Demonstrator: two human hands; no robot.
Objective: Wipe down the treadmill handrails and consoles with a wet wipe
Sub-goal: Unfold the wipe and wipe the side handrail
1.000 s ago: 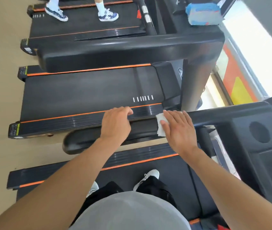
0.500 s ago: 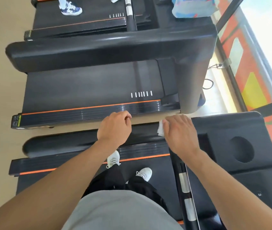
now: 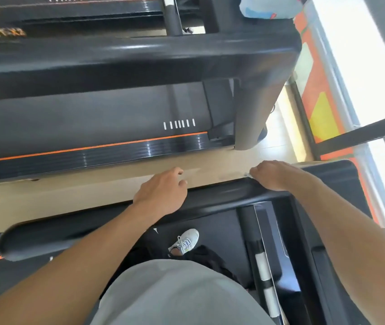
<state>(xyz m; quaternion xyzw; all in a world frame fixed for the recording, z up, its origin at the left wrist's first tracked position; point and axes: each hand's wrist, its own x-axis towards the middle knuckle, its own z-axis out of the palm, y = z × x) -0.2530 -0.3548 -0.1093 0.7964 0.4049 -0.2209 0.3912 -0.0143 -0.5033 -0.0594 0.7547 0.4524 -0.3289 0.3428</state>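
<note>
A small white corner of the wet wipe is seen at the fingertips of the right hand, on the far edge of the black handrail; the rest of the wipe is hidden under the hand. The right hand is laid over the rail where it meets the console, with its fingers curled over the far side and the wipe held beneath them. The left hand is set on the same rail, well to the left of the right hand, with the palm on top and the fingers bent down over the far edge; whether the rail is gripped firmly or only rested upon cannot be told. The handrail is seen running from the console down to a rounded end at the lower left. Below the rail, a white sneaker is seen on the dark belt, with a grey shirt filling the bottom centre. Beyond the rail, a strip of pale floor is visible, and past it a neighbouring treadmill with an orange stripe along its deck and a thick black handrail above. At the top right, a blue and white packet is partly shown resting on that machine's console.
</note>
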